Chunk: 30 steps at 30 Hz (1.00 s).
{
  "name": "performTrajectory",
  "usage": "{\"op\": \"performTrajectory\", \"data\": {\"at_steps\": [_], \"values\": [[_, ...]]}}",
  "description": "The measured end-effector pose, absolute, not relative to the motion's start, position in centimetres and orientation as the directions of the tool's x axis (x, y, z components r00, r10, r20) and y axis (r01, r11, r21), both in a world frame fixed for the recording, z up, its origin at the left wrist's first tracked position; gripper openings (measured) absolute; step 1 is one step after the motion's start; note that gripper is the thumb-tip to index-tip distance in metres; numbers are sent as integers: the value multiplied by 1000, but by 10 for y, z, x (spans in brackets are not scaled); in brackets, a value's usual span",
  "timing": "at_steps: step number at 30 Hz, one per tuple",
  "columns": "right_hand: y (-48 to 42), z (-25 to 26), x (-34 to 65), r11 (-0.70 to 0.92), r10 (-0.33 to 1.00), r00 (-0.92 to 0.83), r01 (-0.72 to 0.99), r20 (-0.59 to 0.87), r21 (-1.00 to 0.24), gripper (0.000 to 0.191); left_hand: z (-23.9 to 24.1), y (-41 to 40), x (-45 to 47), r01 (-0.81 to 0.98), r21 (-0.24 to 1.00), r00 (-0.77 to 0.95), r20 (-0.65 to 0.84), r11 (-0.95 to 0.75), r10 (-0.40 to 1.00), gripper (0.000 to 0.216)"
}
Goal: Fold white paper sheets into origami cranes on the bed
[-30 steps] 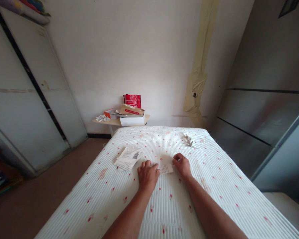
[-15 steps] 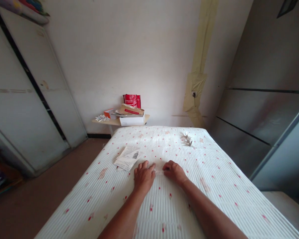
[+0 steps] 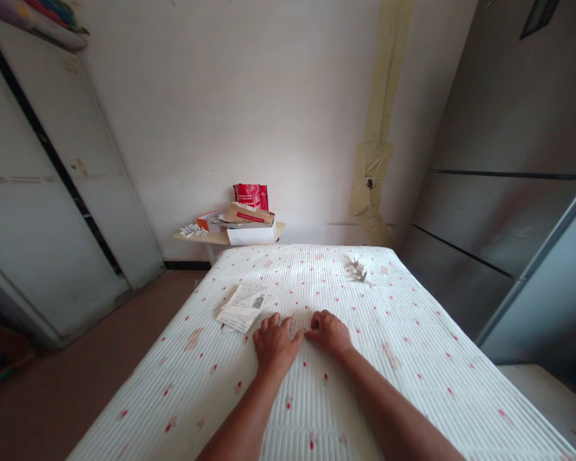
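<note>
Both my hands rest side by side on a white mattress [image 3: 365, 397] with red dots. My left hand [image 3: 273, 340] lies knuckles up, fingers slightly spread and pressed flat on a small folded paper slip [image 3: 299, 323]. My right hand [image 3: 329, 331] is curled, its fingertips pinching the right edge of the same slip. Most of the slip is hidden between the two hands. A stack of printed paper sheets [image 3: 243, 307] lies just left of my left hand. A few small folded paper figures [image 3: 356, 269] sit farther back on the right.
A small table [image 3: 221, 237] at the bed's head carries a red packet [image 3: 250, 195], cardboard boxes [image 3: 249, 221] and paper bits. Grey wardrobe doors [image 3: 43, 211] stand at left, grey panels [image 3: 509, 211] at right. Brown floor [image 3: 77, 384] lies left of the bed.
My right hand slid left toward my left hand, folding the slip over; the paper that showed between the hands is now nearly covered. The view shifted slightly.
</note>
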State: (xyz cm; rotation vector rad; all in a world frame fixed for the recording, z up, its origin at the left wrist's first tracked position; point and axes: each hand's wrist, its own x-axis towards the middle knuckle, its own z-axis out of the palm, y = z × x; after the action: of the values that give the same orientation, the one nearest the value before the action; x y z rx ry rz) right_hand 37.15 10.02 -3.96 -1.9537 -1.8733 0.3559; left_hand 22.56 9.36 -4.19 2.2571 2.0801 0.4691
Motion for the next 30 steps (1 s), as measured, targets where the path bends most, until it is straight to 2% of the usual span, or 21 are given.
{"op": "performTrajectory", "data": {"at_steps": [5,14,17,22,30], "values": [[104,-43,379,2,998,37,832,60,-555,11,-45,96,224,970,221,68,169,-105,983,42],[110,-49,419,22,998,30,729,64,-684,28,-53,99,213,949,268,102,230,-164,968,39],[110,-53,421,33,993,60,684,101,-729,39,-54,98,213,941,283,106,268,-184,957,34],[109,-57,420,119,988,-17,730,156,-673,53,-56,97,214,943,273,109,293,-193,950,37],[104,-57,424,187,980,-106,787,170,-588,53,-56,96,215,946,267,115,258,-185,959,44]]}}
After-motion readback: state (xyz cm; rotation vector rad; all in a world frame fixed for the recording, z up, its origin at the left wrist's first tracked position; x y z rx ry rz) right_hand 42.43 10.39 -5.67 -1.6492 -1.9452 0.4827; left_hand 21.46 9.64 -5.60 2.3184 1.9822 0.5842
